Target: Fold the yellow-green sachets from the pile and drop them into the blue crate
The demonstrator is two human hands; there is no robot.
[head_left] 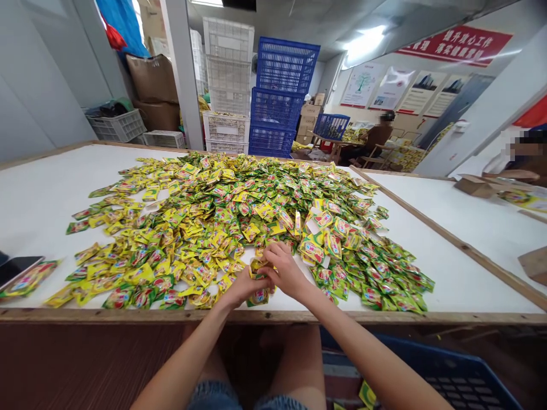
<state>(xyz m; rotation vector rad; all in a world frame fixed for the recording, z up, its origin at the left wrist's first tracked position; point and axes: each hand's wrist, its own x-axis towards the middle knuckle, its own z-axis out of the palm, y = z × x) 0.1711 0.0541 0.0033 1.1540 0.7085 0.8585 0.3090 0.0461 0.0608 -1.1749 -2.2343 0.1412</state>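
Observation:
My left hand [244, 288] and my right hand [285, 271] meet near the table's front edge, fingers closed around small yellow-and-green packets [256, 265]. Fingers partly hide what lies between them. Just below, another yellow-and-green printed piece [258, 298] shows; whether it is a packet or a small carton I cannot tell. A wide heap of yellow and green sachets [205, 210] spreads over the white table beyond both hands. Right of my right hand, several small printed cartons [332, 244], some with white flaps showing, lie on the heap.
A phone [19, 270] lies at the left on a printed bag. A wooden strip [453, 239] divides the white table [38, 193]. Below right stands a blue crate [457, 370]. White crates [226, 125] and blue crates [277, 102] are stacked behind. Two other people sit at the right.

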